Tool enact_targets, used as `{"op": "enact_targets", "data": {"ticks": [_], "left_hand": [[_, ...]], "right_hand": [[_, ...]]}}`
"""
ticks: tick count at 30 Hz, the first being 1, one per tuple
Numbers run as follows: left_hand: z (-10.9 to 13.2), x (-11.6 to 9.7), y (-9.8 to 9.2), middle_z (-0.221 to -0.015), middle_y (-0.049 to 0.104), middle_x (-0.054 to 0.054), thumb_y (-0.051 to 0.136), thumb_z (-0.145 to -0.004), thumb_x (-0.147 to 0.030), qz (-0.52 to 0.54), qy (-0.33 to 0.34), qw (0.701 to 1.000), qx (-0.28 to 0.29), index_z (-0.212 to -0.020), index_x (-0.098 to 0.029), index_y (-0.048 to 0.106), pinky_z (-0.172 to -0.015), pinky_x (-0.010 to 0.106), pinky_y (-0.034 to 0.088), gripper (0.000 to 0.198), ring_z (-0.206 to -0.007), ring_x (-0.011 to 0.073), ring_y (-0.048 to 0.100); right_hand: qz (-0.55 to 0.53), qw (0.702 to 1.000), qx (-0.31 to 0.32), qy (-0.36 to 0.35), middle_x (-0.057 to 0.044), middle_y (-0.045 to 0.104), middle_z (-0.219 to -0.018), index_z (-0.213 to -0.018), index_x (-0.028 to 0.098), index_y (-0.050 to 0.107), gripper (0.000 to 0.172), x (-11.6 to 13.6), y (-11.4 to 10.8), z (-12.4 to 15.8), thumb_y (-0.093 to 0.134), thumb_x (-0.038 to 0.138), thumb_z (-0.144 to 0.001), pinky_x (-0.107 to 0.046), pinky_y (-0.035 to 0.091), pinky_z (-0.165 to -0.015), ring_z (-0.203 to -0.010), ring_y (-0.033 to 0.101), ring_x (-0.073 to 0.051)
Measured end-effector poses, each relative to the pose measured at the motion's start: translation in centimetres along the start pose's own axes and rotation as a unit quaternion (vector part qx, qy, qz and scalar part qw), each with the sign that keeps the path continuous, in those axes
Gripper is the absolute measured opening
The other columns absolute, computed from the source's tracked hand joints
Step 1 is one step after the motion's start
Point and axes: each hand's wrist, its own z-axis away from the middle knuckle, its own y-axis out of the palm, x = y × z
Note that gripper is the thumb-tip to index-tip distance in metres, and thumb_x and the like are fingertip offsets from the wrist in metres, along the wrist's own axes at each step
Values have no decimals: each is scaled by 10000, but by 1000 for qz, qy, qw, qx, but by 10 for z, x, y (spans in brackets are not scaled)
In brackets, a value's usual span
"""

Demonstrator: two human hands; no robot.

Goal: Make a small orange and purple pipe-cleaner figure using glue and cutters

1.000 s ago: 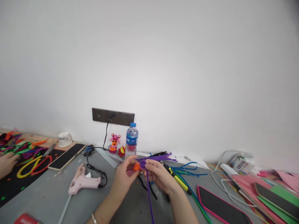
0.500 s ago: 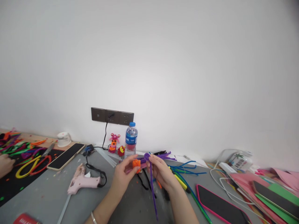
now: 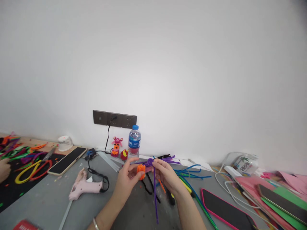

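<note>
My left hand (image 3: 126,180) pinches a small orange pipe-cleaner piece (image 3: 141,169) above the grey table (image 3: 43,204). Right beside it, my right hand (image 3: 168,177) pinches a purple pipe cleaner (image 3: 154,188) at its coiled top end; the long straight tail hangs down toward me. The two pieces are close together, almost touching. A bundle of purple pipe cleaners (image 3: 165,159) lies just behind my hands, with blue and green ones (image 3: 192,171) to the right.
A pink glue gun (image 3: 83,185) with a black cord lies left of my hands. Behind are a water bottle (image 3: 134,142), small craft figures (image 3: 116,147) and a wall socket strip (image 3: 114,118). Phones (image 3: 67,160) (image 3: 225,210) lie on both sides. Another person's hand (image 3: 3,167) is at far left.
My hands moved apart slightly: the purple coil lifted off the orange piece and now sits to its right. The hanging tail swung a little.
</note>
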Motion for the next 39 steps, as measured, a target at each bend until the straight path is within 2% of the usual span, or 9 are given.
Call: {"op": "enact_targets", "data": {"ticks": [5,12,17,21,26,30,33,36,39], "left_hand": [[-4,1,-2,-812,709,23,715,-727,-364,-33,13,999,-31,-854,-203,568,-693,257,508,252,-779,190,666],[-10,-2,-4,-870,705,54,698,-741,-426,28,20,998,-56,-869,-185,594,-754,296,532,293,-847,203,665],[-12,0,-4,-862,687,25,702,-737,-439,76,2,995,-68,-902,-186,556,-597,256,537,335,-641,134,629],[-13,6,-5,-788,672,-18,707,-751,-397,93,0,994,-54,-874,-202,477,-485,195,458,325,-479,66,539],[-14,7,-6,-755,657,-31,727,-733,-360,83,-10,996,-43,-812,-202,464,-488,179,442,317,-491,62,530],[-14,7,-6,-829,677,0,758,-687,-325,79,-22,996,-38,-825,-198,526,-580,209,496,299,-642,116,623],[-13,9,-6,-852,688,17,776,-659,-268,73,-23,997,-29,-839,-194,573,-707,237,520,282,-817,164,660],[-12,13,-5,-925,697,35,767,-675,-251,85,-29,996,-13,-871,-194,593,-768,268,529,268,-878,183,666],[-13,15,-5,-914,697,31,769,-680,-266,101,-40,994,-5,-878,-191,603,-760,283,543,269,-840,181,673]], "right_hand": [[152,988,-10,38,38,599,-501,-622,183,549,318,2,-6,6,688,446,-736,-185,234,-367,-348,414,-56],[200,963,136,122,28,661,-514,-663,181,581,234,-7,9,10,668,389,-728,-163,275,-328,-310,446,-54],[234,963,92,98,-10,688,-568,-672,171,586,286,-17,19,2,627,449,-728,-174,283,-325,-326,496,-76],[312,949,11,52,-38,707,-662,-729,176,625,318,-17,7,-2,555,484,-762,-216,307,-347,-352,535,-112],[413,896,-163,-21,-21,617,-633,-673,218,558,272,-2,-42,-1,526,475,-758,-301,420,-530,-535,574,-185],[474,841,-261,15,-80,624,-789,-717,220,538,240,3,-70,10,644,419,-635,-404,426,-743,-861,598,-317],[569,766,-273,123,-162,602,-1030,-888,181,580,446,-2,-64,16,737,384,-523,-465,417,-808,-1053,535,-410],[669,679,-231,194,-208,512,-1236,-1190,156,504,695,-8,-47,14,732,344,-561,-491,413,-850,-1179,466,-422],[681,671,-221,194,-214,501,-1264,-1275,167,453,741,-9,-38,11,708,293,-590,-494,418,-850,-1194,465,-412]]}}
